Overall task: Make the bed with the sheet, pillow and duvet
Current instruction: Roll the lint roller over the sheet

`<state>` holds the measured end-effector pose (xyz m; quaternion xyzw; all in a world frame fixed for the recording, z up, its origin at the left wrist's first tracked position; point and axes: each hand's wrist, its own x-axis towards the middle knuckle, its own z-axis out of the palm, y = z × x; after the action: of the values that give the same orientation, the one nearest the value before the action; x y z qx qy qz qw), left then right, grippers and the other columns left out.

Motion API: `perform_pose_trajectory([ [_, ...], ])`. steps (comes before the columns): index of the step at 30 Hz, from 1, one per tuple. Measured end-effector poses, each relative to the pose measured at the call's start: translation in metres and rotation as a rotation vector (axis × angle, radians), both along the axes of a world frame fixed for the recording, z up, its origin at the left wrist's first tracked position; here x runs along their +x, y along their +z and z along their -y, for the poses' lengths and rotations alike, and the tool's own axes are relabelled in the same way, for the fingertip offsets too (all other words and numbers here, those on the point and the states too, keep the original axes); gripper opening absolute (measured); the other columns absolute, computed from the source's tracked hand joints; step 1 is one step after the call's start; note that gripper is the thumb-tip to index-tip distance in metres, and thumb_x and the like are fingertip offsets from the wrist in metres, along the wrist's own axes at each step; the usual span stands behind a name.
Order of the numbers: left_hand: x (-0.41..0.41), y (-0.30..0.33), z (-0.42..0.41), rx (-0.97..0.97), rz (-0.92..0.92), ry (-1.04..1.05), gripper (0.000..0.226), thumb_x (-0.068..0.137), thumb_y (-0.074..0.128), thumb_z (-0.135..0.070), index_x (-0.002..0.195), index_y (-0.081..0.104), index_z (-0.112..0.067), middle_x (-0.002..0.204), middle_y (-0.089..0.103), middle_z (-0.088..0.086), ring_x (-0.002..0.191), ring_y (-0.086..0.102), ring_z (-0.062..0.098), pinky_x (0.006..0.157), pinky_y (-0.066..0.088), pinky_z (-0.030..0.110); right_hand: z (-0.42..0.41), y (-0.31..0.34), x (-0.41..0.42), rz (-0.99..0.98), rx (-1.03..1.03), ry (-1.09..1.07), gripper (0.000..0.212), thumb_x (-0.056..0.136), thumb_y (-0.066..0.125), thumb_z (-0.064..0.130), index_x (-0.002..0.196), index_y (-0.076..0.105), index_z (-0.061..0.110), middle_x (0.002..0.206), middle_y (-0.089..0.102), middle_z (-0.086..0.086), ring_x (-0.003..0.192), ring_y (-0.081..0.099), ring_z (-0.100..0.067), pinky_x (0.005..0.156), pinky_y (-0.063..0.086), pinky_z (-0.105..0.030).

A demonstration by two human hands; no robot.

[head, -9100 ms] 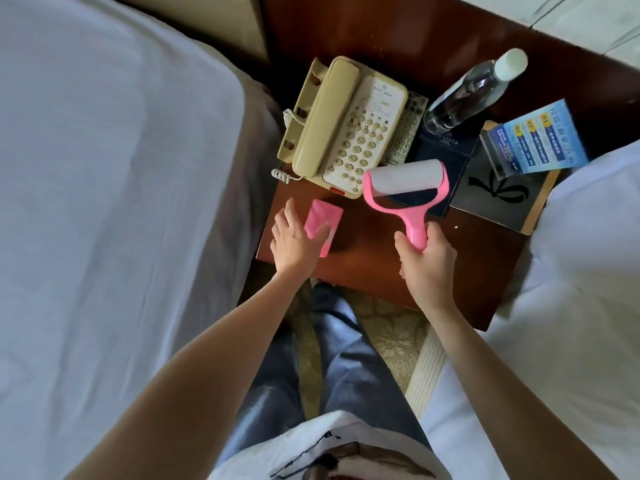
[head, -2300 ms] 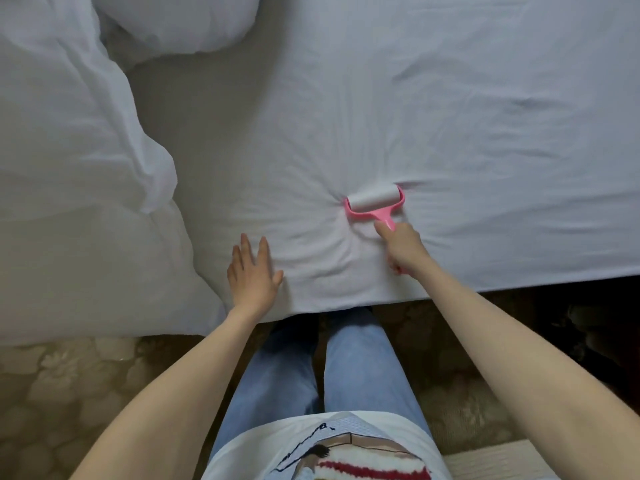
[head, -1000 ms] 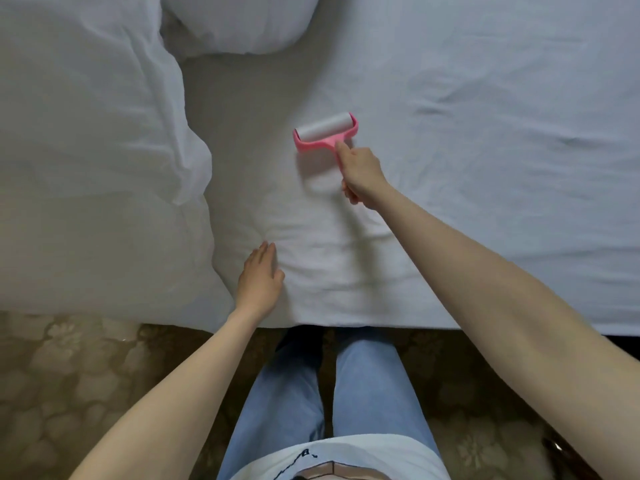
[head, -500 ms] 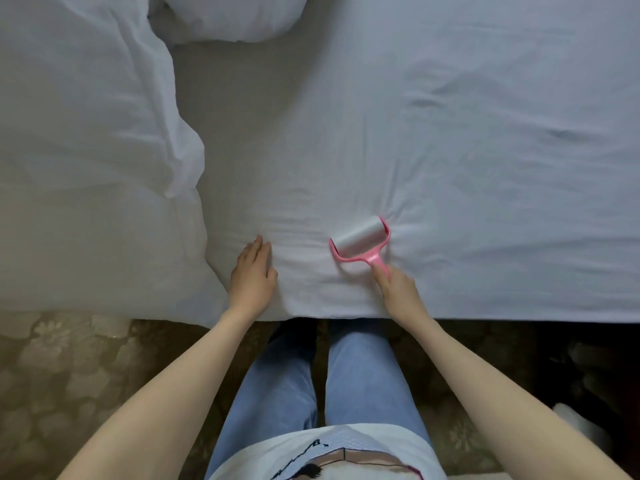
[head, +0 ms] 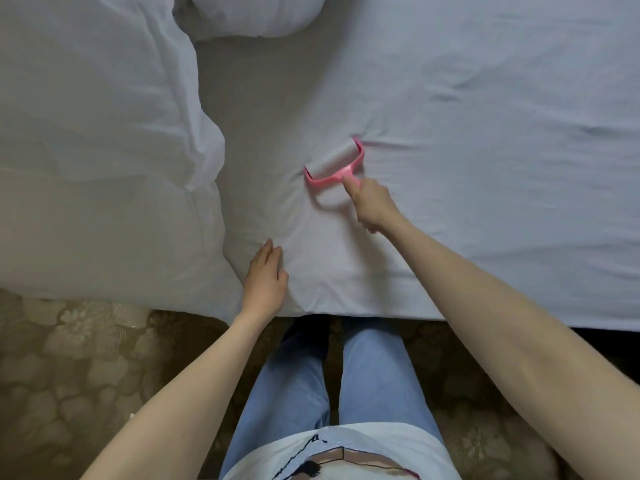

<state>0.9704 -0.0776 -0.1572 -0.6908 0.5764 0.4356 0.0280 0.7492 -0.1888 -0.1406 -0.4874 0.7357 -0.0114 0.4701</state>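
Blue jeans (head: 367,382) and my white shirt (head: 346,452) with a dark line drawing are nearest to me; I see no words on the shirt that I can read. Under my feet is a brownish carpet (head: 86,358) with a flower pattern.

Further, my left hand (head: 265,282) lies flat on the white sheet (head: 485,202) close to the near edge of the bed, with the fingers straight and together. The sheet covers the mattress and has soft wrinkles around my hands. Just beside my left hand, to the left, the white duvet (head: 97,150) is piled in thick folds and hangs over the bed edge.

Beyond that, my right hand (head: 372,206) grips the pink handle of a lint roller (head: 334,162), fingers curled around it. Its pale roll touches the sheet and small creases spread from it. I see no label on it.

Farthest, at the top edge, a white pillow (head: 249,15) lies on the sheet, touching the duvet.
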Motion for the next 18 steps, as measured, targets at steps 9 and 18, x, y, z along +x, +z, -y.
perform_pose_trajectory([
  [9,0.007,-0.002,0.005,0.015,0.027,-0.047,0.048,0.100,0.036,-0.015,0.148,0.032,-0.010,0.158,0.023,0.003,0.143,0.022,0.020,0.114,0.020,0.029,0.023,0.000,0.011,-0.033,-0.025,0.046,0.033,0.100,0.031,0.044,0.095,0.049,0.016,0.070,0.042,-0.002,0.077,0.047,-0.028,0.062,0.037,-0.032],
  [18,-0.003,-0.002,-0.003,-0.085,0.141,-0.171,0.051,0.099,0.039,-0.016,0.149,0.029,-0.013,0.159,0.017,0.006,0.145,0.019,0.025,0.118,0.021,0.040,-0.194,-0.003,-0.061,-0.135,0.129,-0.117,0.072,0.086,0.009,0.074,0.089,0.054,0.018,0.074,0.052,-0.003,0.074,0.053,-0.031,0.061,0.034,-0.034],
])
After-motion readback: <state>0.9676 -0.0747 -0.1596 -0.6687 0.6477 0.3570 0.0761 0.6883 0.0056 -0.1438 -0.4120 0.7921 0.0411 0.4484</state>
